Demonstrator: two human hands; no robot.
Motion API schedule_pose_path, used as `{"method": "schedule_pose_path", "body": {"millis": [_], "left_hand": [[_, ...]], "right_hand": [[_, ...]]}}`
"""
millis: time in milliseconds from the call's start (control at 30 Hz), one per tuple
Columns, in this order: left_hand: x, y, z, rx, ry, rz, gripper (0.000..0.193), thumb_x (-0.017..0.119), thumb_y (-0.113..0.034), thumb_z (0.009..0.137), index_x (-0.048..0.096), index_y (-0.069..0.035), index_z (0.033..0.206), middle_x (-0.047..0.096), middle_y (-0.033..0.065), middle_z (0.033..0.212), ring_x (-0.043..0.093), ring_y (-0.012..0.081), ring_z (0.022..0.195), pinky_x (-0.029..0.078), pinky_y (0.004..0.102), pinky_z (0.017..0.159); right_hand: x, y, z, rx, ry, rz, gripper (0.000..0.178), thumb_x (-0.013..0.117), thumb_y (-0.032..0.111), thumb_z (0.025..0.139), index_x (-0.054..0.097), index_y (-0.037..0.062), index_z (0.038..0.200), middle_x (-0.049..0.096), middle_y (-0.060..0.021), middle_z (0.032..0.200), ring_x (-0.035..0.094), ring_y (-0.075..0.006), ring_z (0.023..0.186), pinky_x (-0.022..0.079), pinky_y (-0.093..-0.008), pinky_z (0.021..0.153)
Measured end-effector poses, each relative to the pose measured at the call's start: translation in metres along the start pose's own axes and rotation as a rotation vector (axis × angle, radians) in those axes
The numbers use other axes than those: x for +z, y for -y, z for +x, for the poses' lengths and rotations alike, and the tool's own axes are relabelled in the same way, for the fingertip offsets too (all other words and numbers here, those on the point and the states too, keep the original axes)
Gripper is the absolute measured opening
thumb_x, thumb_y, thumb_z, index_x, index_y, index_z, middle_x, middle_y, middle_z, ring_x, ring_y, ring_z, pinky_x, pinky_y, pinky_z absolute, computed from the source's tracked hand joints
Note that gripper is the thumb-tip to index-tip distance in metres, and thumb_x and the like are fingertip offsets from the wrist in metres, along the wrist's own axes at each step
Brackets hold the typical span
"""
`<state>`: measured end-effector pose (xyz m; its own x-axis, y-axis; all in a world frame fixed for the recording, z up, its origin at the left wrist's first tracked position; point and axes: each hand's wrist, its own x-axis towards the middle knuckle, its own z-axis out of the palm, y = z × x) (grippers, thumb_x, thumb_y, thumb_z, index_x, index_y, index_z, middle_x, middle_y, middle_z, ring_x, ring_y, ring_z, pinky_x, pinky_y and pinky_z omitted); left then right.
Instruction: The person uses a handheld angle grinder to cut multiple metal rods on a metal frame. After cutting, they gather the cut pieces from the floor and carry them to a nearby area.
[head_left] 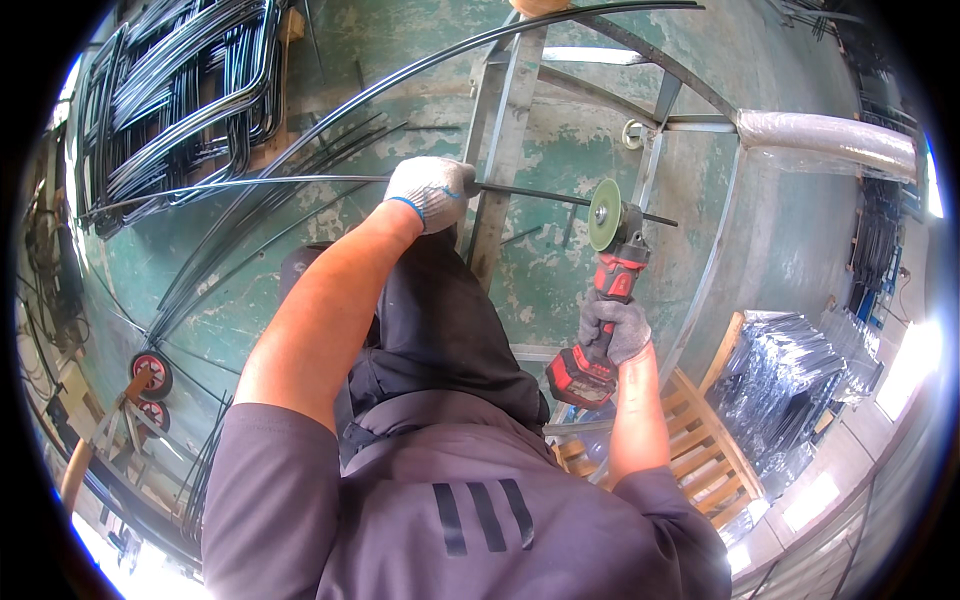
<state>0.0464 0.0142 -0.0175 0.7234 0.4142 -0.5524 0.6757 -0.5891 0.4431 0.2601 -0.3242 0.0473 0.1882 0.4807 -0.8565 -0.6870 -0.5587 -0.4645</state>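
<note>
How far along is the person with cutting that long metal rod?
Done: the rod lies across the metal frame, steadied by the gloved left hand. In hand: the right hand holds a red cordless grinder, its green disc meeting the rod near its end. Left: the rod looks uncut, its short tip still showing beyond the disc; more rods are piled behind.

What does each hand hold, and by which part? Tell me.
The left hand holds a thin metal rod partway along its length. The right hand holds a red cordless grinder by its body, with the disc at the rod.
</note>
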Motion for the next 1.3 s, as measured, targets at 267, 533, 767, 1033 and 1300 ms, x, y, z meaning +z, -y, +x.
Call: {"method": "schedule_pose_path", "body": {"millis": [267, 533, 767, 1033, 1300], "left_hand": [[0.004, 0.002, -0.001, 0.025, -0.067, -0.023, 0.023, 0.067, -0.023, 0.101, 0.084, -0.017, 0.115, 0.083, 0.0172, 0.113, 0.078, 0.0418, 0.112, 0.062, 0.0518, 0.094], [0.010, 0.006, 0.003, 0.037, -0.072, -0.018, 0.022, 0.067, -0.024, 0.102, 0.083, -0.017, 0.115, 0.083, 0.0168, 0.112, 0.078, 0.0417, 0.111, 0.062, 0.0522, 0.094], [0.008, 0.005, 0.002, 0.035, -0.072, -0.033, 0.022, 0.067, -0.026, 0.103, 0.083, -0.018, 0.114, 0.083, 0.0162, 0.112, 0.078, 0.0413, 0.111, 0.061, 0.0515, 0.094], [0.004, 0.002, 0.000, 0.029, -0.071, -0.045, 0.022, 0.067, -0.020, 0.101, 0.084, -0.018, 0.115, 0.083, 0.0157, 0.113, 0.078, 0.0411, 0.111, 0.061, 0.0511, 0.094], [0.007, 0.005, 0.002, 0.029, -0.060, -0.043, 0.022, 0.067, -0.026, 0.104, 0.083, -0.017, 0.115, 0.082, 0.0171, 0.112, 0.077, 0.0421, 0.111, 0.061, 0.0519, 0.094]], "right_hand": [[0.002, 0.002, 0.001, 0.015, -0.024, 0.004, 0.018, 0.071, 0.011, 0.089, 0.057, 0.0047, 0.099, 0.057, -0.0079, 0.073, 0.059, -0.0225, 0.057, 0.052, -0.0387, 0.055], [0.004, 0.003, 0.000, 0.006, -0.018, -0.029, 0.017, 0.070, 0.011, 0.089, 0.057, 0.0051, 0.098, 0.057, -0.0076, 0.074, 0.060, -0.0227, 0.058, 0.052, -0.0395, 0.056], [0.003, 0.004, -0.001, 0.014, 0.001, 0.030, 0.016, 0.075, 0.008, 0.087, 0.063, 0.0027, 0.096, 0.062, -0.0079, 0.072, 0.063, -0.0219, 0.058, 0.056, -0.0396, 0.058], [-0.003, 0.000, 0.002, 0.010, -0.033, 0.005, 0.016, 0.076, 0.007, 0.086, 0.064, 0.0023, 0.096, 0.063, -0.0078, 0.072, 0.063, -0.0219, 0.058, 0.056, -0.0393, 0.057], [-0.003, -0.001, 0.006, -0.005, -0.024, 0.000, 0.018, 0.075, 0.005, 0.087, 0.063, 0.0023, 0.099, 0.063, -0.0083, 0.072, 0.063, -0.0221, 0.057, 0.055, -0.0389, 0.056]]}}
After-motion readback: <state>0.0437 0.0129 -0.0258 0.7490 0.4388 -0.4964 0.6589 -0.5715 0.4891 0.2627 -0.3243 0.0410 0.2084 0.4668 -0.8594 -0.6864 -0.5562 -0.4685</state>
